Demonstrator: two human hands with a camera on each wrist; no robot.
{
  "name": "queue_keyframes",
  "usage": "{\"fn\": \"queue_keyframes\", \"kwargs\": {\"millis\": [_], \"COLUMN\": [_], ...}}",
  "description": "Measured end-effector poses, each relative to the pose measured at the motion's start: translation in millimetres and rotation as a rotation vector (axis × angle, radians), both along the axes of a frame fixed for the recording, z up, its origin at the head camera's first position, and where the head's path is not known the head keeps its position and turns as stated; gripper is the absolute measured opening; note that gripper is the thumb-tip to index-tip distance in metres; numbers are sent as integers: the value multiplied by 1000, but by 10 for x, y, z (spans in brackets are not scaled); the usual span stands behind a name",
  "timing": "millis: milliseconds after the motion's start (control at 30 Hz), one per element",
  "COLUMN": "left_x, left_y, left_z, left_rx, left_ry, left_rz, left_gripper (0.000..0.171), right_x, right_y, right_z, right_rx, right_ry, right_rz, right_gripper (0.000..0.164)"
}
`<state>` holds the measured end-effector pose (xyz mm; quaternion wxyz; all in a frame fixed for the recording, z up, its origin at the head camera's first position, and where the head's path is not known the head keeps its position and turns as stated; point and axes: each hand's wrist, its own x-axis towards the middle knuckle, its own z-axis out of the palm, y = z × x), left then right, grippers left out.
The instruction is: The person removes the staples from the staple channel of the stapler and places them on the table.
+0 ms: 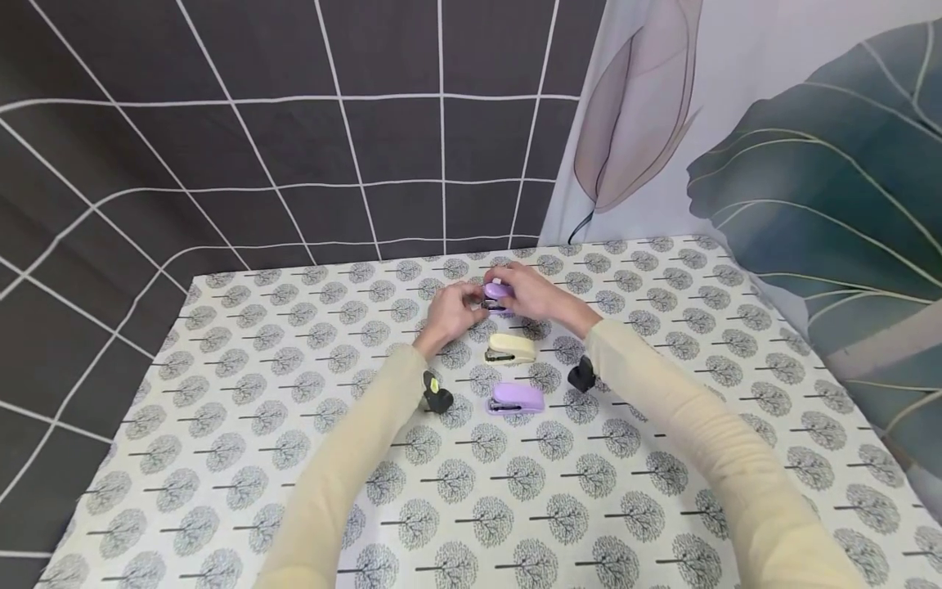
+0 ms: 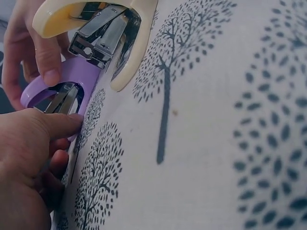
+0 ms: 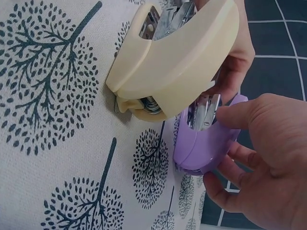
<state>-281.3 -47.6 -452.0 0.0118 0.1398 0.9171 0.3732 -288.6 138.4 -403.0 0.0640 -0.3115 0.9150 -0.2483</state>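
Observation:
At the far end of a row of staplers, both hands are on a purple stapler [image 1: 498,291]. My right hand [image 1: 530,292] holds its body, the thumb on one side and fingers round the other, as the right wrist view shows. The left hand [image 1: 450,312] pinches the base at the front end, below the metal staple channel. A cream stapler [image 1: 513,348] rests on the cloth just nearer, its metal mouth facing left. Nearest to me lies a second purple stapler [image 1: 518,398], pointing the same way, between the two forearms.
A white cloth [image 1: 456,523] printed with grey trees covers the table. Behind it hangs a dark curtain [image 1: 383,139] with white grid lines, and a leaf-patterned curtain [image 1: 824,204] is at the right. Black wrist-worn devices [image 1: 437,394] sit on both arms.

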Motion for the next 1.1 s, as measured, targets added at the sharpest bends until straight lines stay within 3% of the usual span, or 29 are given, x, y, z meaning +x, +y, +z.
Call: {"fn": "queue_keyframes", "kwargs": {"millis": [200,567,800,1100], "left_x": [-12,-4,-26,-30], "left_y": [7,-13,4,-2], "left_z": [-8,29,11,-8], "left_rx": [-27,-19,-25,-27], "left_ry": [22,-34,-48,-42], "left_rz": [0,14,25,19], "left_gripper": [28,27,26,28], "right_x": [24,11,3,18], "right_y": [-2,-3,150,327], "right_z": [26,20,58,14], "right_rx": [30,16,-103,-238], "right_ry": [17,27,24,-62], "right_rz": [-8,0,3,-15], "right_gripper": [42,41,39,35]}}
